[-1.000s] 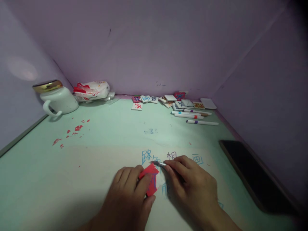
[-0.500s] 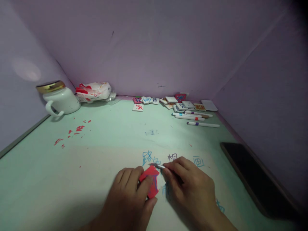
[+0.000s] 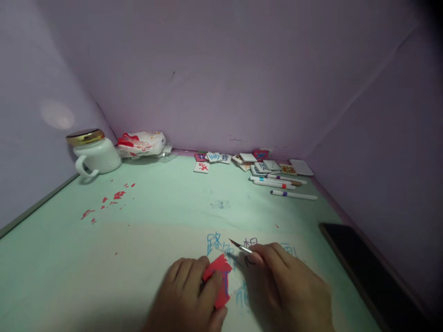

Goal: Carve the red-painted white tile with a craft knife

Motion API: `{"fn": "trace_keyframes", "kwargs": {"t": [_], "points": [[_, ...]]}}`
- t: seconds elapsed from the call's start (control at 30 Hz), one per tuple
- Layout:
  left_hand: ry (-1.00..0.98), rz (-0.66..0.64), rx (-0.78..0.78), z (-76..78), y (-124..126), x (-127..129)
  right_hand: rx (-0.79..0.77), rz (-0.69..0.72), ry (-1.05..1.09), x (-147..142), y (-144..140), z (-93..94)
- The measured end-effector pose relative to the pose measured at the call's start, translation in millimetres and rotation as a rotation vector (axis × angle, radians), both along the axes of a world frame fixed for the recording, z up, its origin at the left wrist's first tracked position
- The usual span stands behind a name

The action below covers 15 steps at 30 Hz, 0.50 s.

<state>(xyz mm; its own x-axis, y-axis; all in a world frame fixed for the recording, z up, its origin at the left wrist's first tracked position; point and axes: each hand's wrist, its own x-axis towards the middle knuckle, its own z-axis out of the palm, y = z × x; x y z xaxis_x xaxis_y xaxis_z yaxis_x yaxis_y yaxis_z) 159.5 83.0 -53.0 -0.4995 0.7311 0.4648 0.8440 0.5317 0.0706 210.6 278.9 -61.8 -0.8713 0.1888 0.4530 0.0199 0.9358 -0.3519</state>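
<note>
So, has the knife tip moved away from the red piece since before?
Yes. The knife tip has lifted off the red piece, now over the blue characters.

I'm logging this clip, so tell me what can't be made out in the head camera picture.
- Red piece: the left hand hides its left part.
- Knife: the right hand covers its handle.
- Blue writing: partly under both hands.
- Tiles: characters too small.
- Dark slab: cut off, lower right.

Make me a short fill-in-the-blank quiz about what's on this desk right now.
1. The left hand presses down a piece of ____ paper.
2. The right hand holds a thin craft ____.
3. The white mug at the far left has a ____ lid.
4. The characters written on the sheet are ____.

Missing words: red; knife; gold; blue
</note>
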Motion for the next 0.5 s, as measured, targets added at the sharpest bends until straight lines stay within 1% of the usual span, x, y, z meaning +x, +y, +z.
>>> {"fn": "trace_keyframes", "kwargs": {"t": [0.07,0.17,0.3,0.4,0.5], "points": [[-0.018,0.0,-0.007,1.3,0.3,0.8,0.015,0.013,-0.035,1.4,3.3,-1.5],[-0.037,-0.005,0.003,3.4,0.9,0.6,-0.068,0.07,-0.131,2.0,3.1,-2.3],[-0.075,0.005,-0.002,7.2,1.5,0.2,-0.163,0.107,-0.189,0.6,0.5,3.1],[-0.101,0.009,-0.006,9.5,2.2,0.7,-0.17,0.131,-0.197,-0.8,0.9,6.6],[-0.116,0.0,0.016,10.5,3.1,1.7,-0.2,0.101,-0.166,-2.3,0.5,7.3]]}}
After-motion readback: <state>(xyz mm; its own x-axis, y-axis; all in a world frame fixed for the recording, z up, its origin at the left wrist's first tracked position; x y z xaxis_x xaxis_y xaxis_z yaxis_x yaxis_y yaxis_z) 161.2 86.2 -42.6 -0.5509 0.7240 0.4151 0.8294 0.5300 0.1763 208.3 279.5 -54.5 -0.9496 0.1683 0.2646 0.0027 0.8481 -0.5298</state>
